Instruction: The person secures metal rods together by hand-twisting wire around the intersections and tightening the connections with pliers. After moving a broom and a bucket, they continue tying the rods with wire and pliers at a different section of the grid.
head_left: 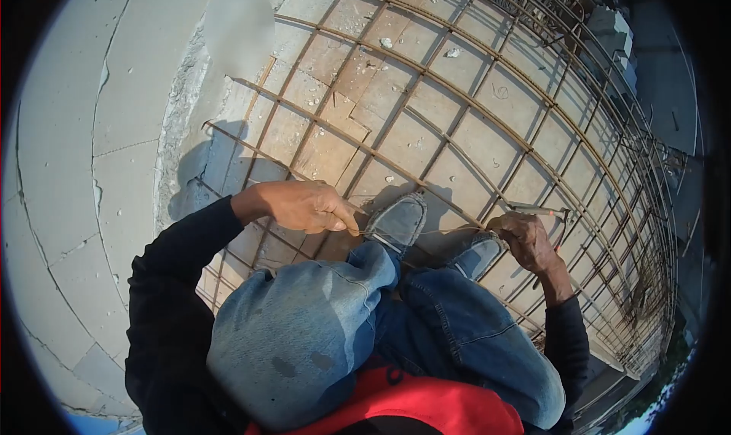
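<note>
Between my hands a thin wire [445, 230] is stretched above my shoes. My left hand [308, 207] pinches its left end, fingers closed, over the rebar grid [365, 147]. At the right, my right hand [525, 241] is closed round the wire's other end and a slim metal tool [537, 210], which sticks out past the knuckles toward the right. The tool's lower part is hidden by the hand. My shoes, the left one [400, 220] and the right one [478, 257], stand among the bars below the wire.
A concrete wall [129, 92] with a rough edge runs along the left. Crossing bars lie over boards with small rubble [453, 52]. Denser rebar [647, 283] curves along the right side. Debris [613, 35] is piled at the upper right.
</note>
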`<state>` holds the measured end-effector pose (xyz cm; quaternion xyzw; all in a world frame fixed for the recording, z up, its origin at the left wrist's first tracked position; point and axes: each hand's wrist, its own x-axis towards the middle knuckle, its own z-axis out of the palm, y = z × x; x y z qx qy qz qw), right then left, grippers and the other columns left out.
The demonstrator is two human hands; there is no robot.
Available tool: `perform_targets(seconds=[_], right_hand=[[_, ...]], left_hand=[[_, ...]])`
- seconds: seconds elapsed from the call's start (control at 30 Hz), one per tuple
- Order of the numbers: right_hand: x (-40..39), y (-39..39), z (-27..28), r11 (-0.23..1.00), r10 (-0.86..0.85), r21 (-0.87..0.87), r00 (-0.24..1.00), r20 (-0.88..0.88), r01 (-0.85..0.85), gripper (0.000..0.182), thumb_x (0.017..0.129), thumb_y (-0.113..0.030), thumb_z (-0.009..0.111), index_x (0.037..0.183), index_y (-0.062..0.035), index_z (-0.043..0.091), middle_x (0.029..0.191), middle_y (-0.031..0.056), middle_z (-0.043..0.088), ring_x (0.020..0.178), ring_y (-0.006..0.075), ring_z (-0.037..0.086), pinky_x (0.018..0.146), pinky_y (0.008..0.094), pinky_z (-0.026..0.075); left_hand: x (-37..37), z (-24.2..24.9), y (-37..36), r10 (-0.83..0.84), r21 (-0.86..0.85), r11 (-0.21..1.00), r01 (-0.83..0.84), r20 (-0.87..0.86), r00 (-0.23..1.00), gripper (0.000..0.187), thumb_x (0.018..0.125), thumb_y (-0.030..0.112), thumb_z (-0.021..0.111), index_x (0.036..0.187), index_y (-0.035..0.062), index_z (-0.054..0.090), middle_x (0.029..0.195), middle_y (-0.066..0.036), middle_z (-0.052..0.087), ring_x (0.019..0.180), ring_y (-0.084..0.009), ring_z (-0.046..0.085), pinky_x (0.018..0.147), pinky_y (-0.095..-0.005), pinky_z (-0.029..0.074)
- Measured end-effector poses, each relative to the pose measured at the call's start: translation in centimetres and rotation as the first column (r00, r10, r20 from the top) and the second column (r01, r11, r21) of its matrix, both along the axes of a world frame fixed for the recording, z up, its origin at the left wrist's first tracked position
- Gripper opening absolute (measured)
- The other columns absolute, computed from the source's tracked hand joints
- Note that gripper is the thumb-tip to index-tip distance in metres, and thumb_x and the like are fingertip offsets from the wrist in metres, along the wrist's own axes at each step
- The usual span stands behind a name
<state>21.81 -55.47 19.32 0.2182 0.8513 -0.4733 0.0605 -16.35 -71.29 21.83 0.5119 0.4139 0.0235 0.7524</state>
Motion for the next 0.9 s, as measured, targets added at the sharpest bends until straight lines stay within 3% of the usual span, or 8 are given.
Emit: perform_targets(seconds=[0.13, 0.2, 0.3, 0.4, 0.47, 0.6, 0.8, 0.9], right_hand=[[-1.6, -2.8, -3.0, 0.993, -0.037, -0.111, 0.994, -0.104, 0.026, 0.020, 0.084, -0.001, 0.058, 0.103, -0.0007, 0.063, 0.095, 0.0175, 0.068, 0.087, 0.0357, 0.066, 0.077, 0.0430, 0.054], [-2.6, -2.7, -4.2, 0.990, -0.077, -0.124, 0.993, -0.084, 0.067, 0.018, 0.088, -0.008, 0.058, 0.104, -0.0011, 0.063, 0.092, 0.0171, 0.068, 0.084, 0.0361, 0.066, 0.076, 0.0445, 0.054], [-3.2, -1.3, -5.5, 0.991, -0.109, -0.083, 0.993, -0.051, 0.105, 0.025, 0.092, -0.021, 0.058, 0.107, -0.0015, 0.063, 0.092, 0.0158, 0.069, 0.082, 0.0343, 0.067, 0.076, 0.0434, 0.054], [-2.0, 2.1, -4.6, 0.939, -0.265, -0.216, 0.964, 0.039, 0.267, 0.036, 0.094, -0.032, 0.058, 0.113, -0.0015, 0.062, 0.099, 0.0161, 0.069, 0.090, 0.0321, 0.068, 0.079, 0.0410, 0.054], [0.3, 4.8, -5.4, 0.784, -0.610, -0.144, 0.792, 0.000, 0.604, 0.046, 0.096, -0.042, 0.055, 0.116, -0.0009, 0.062, 0.108, 0.0182, 0.067, 0.104, 0.0325, 0.064, 0.084, 0.0389, 0.052], [7.6, 10.6, -11.7, 0.230, -0.940, 0.394, 0.308, -0.149, 0.890, 0.028, 0.085, -0.026, 0.067, 0.088, 0.0009, 0.065, 0.082, 0.0213, 0.067, 0.077, 0.0359, 0.065, 0.069, 0.0426, 0.050], [8.9, 11.8, -14.5, 0.262, -0.963, 0.427, 0.263, 0.057, 0.865, 0.033, 0.077, -0.031, 0.076, 0.086, -0.0009, 0.067, 0.078, 0.0219, 0.067, 0.077, 0.0372, 0.066, 0.071, 0.0438, 0.051], [8.8, 12.1, -15.1, 0.216, -0.976, 0.414, 0.208, 0.065, 0.884, 0.033, 0.076, -0.031, 0.077, 0.084, -0.0003, 0.067, 0.079, 0.0218, 0.068, 0.077, 0.0371, 0.066, 0.072, 0.0434, 0.051]], left_hand=[[-1.2, 0.6, -0.2, -0.125, -0.370, 0.926, 0.075, -0.113, 0.986, 0.037, 0.097, 0.025, 0.051, 0.126, 0.0031, 0.058, 0.084, -0.012, 0.067, 0.075, -0.0202, 0.064, 0.070, -0.0339, 0.049], [1.3, -0.5, -1.0, 0.015, 0.042, 0.999, -0.010, -0.126, 0.992, 0.039, 0.098, 0.025, 0.051, 0.130, 0.0036, 0.054, 0.079, -0.011, 0.065, 0.069, -0.0171, 0.062, 0.063, -0.0308, 0.049], [6.3, -1.0, 1.0, 0.270, -0.143, 0.942, -0.303, -0.208, 0.940, 0.032, 0.097, 0.022, 0.053, 0.120, 0.0012, 0.061, 0.064, -0.004, 0.056, 0.055, -0.0102, 0.050, 0.053, -0.0268, 0.042], [8.4, -3.3, 1.8, 0.265, 0.074, 0.964, -0.254, -0.239, 0.934, 0.027, 0.098, 0.021, 0.052, 0.113, 0.0006, 0.063, 0.064, -0.002, 0.052, 0.054, -0.0091, 0.047, 0.052, -0.0272, 0.040], [9.3, -4.3, 1.8, 0.301, 0.161, 0.949, -0.271, -0.206, 0.931, 0.026, 0.097, 0.020, 0.052, 0.110, 0.0008, 0.063, 0.063, -0.002, 0.051, 0.054, -0.0091, 0.047, 0.052, -0.0273, 0.040], [9.4, -5.1, 2.8, 0.310, 0.147, 0.949, -0.279, -0.279, 0.909, 0.023, 0.097, 0.017, 0.051, 0.105, -0.0006, 0.064, 0.067, -0.011, 0.057, 0.060, -0.0160, 0.056, 0.059, -0.0318, 0.046], [8.6, -5.2, 4.2, 0.340, 0.296, 0.924, -0.240, -0.356, 0.870, 0.024, 0.096, 0.018, 0.051, 0.105, -0.0009, 0.063, 0.085, -0.018, 0.064, 0.076, -0.0263, 0.061, 0.071, -0.0364, 0.047], [8.4, -6.1, 4.3, 0.382, 0.395, 0.887, -0.241, -0.332, 0.862, 0.025, 0.097, 0.020, 0.051, 0.106, 0.0000, 0.064, 0.075, -0.013, 0.059, 0.067, -0.0192, 0.056, 0.064, -0.0327, 0.045]])
